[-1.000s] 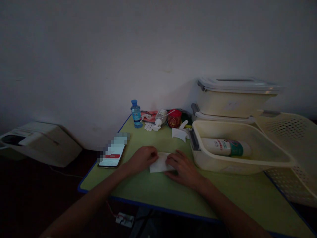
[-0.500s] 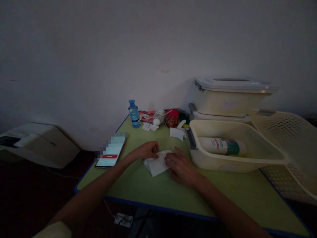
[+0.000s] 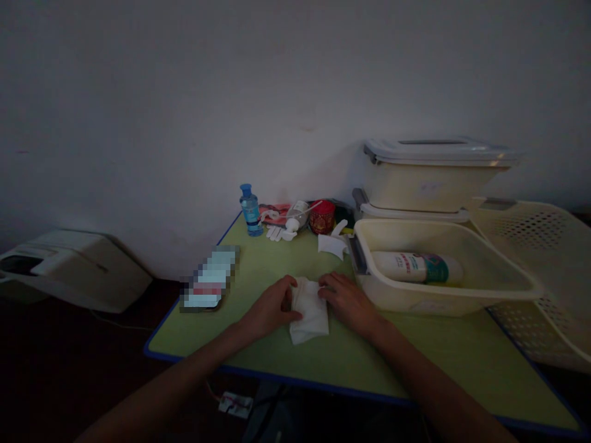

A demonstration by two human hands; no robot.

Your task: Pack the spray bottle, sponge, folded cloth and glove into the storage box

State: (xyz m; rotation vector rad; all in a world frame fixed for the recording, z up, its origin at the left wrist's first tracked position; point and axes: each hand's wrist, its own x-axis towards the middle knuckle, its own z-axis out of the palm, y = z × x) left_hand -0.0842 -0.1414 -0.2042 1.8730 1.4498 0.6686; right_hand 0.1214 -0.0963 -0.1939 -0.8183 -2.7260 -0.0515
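Observation:
A folded white cloth lies on the green table in front of me. My left hand rests on the cloth's left edge, fingers curled over it. On the cloth's upper right corner lies my right hand, its fingers bent and pressing or pinching the fabric. Both hands touch the cloth.
A phone lies at the table's left. A cream tub holding a white bottle stands right, lidded boxes behind, a perforated basket far right. A blue bottle, red jar and another cloth sit at the back.
The cloth has been turned from lying crosswise to lying lengthwise toward me. My left hand moved down along its left side and my right hand shifted to its upper right corner.

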